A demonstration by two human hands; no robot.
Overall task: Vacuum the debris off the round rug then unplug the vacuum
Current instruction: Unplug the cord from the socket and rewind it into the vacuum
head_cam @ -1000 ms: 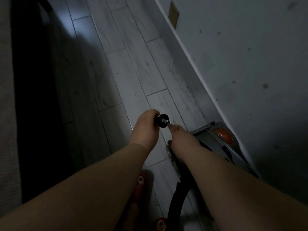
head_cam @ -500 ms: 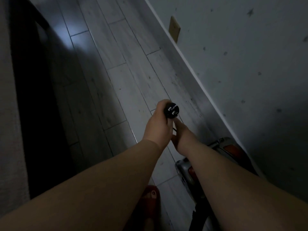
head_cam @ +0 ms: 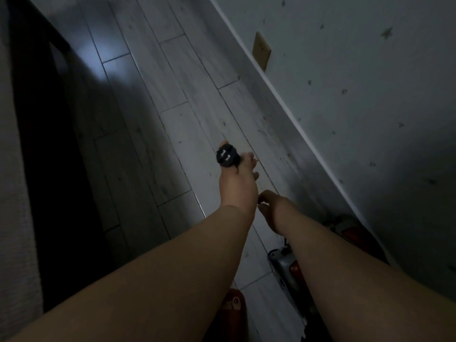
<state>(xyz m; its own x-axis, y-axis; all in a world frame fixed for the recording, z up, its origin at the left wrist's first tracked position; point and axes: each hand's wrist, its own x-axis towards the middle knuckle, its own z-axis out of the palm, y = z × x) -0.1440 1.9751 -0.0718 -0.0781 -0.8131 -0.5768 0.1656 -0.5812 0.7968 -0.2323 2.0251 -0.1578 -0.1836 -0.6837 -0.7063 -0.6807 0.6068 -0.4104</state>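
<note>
The left hand is closed around the black plug, held out over the floor with its two metal prongs facing up toward the camera. The right hand sits just behind and beside it, fingers curled as if pinching the cord; the cord itself is too dark to make out, so I cannot tell whether that hand truly grips anything. Below the right forearm lies the vacuum, a grey body with orange-red parts, close to the baseboard. Further along the wall is the outlet plate, well apart from the plug. The round rug is not in view, so how clean it is cannot be judged here.

The risk seems to lie in the cord. If it is on a spring rewind and the plug slips loose, the prongs could whip against the forearms or the bare toes below. Slack cord lying unseen in this dim light could also catch a foot.
</note>
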